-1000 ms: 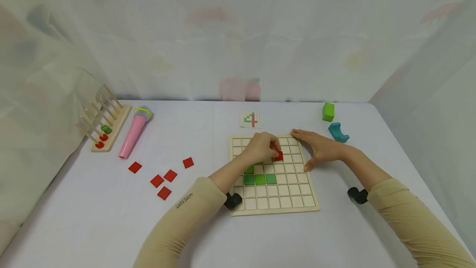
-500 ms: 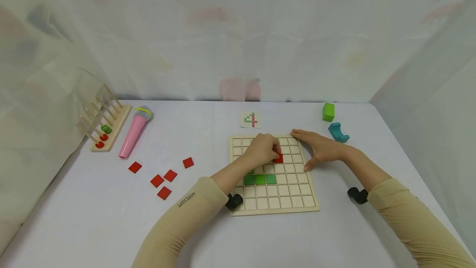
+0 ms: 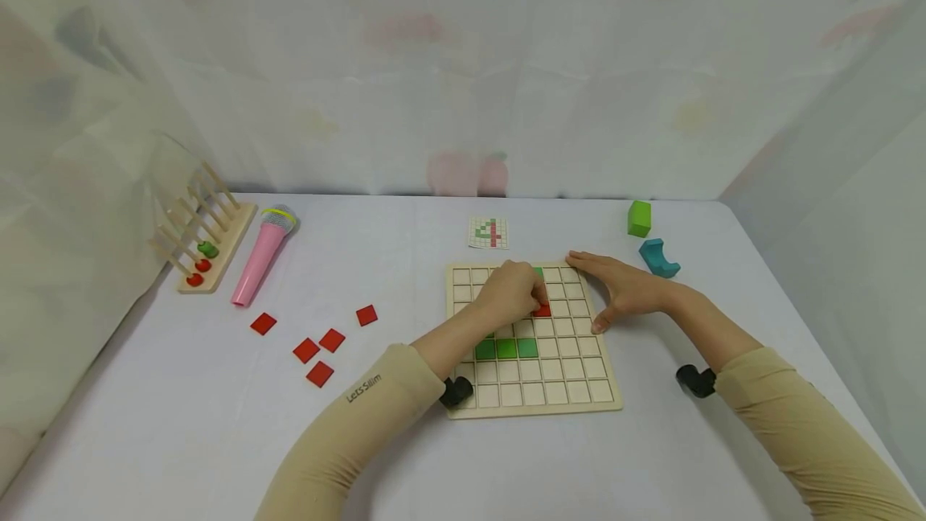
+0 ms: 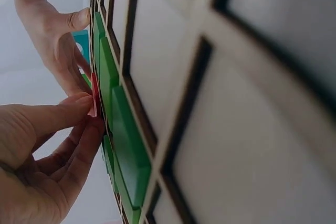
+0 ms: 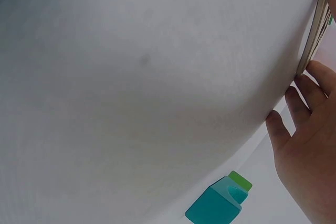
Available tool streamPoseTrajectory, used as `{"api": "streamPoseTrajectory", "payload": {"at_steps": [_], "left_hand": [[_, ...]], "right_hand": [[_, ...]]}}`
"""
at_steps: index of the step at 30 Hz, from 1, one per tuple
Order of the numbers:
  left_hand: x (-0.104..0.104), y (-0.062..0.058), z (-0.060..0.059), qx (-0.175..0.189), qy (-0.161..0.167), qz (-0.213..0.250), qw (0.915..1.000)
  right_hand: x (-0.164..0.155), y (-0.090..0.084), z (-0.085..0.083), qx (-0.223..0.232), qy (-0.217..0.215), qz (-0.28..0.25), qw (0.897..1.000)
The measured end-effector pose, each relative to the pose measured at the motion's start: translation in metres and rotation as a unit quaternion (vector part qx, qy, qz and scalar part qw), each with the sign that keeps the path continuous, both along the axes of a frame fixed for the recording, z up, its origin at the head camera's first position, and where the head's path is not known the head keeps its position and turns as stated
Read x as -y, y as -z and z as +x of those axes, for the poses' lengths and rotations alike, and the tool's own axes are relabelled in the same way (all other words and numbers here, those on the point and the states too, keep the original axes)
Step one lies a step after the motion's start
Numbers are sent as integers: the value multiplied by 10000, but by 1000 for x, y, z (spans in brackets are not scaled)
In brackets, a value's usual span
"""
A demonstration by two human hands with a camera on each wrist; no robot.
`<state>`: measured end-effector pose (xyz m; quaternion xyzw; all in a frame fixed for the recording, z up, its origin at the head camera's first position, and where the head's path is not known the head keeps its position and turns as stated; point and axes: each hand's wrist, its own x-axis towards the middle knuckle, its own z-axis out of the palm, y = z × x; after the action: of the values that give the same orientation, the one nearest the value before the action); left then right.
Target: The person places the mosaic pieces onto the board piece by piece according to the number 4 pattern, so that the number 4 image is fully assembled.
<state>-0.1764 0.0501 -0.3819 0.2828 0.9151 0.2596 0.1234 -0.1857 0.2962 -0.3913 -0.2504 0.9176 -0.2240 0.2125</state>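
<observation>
The left hand (image 3: pixel 510 293) pinches a red tile (image 3: pixel 542 310) near the far edge of the grid board (image 3: pixel 606 392) (green tiles (image 3: pixel 506 348) nearer); the right hand (image 3: pixel 626 289), fingers spread, rests on the board's right edge.

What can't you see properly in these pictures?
- Head view: the left hand covers most of the red tile and the board squares beneath it.
- Head view: the pattern card is too small to read.
- Right wrist view: the right hand is cut off by the edge.
</observation>
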Motion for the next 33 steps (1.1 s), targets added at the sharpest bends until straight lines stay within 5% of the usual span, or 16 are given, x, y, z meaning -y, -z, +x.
{"api": "streamPoseTrajectory", "payload": {"at_steps": [6,13,23,33], "left_hand": [[4,-10,-1,115,3,95,9999],[30,-35,-9,168,49,575,9982],[94,-62,-23,337,-278,575,9974],[174,-59,-38,1026,-146,168,9945]], "right_hand": [[0,0,0,55,25,-44,10000],[0,1,0,40,52,16,10000],[-1,1,1,-32,34,117,9999],[-2,1,2,-36,46,104,9999]]}}
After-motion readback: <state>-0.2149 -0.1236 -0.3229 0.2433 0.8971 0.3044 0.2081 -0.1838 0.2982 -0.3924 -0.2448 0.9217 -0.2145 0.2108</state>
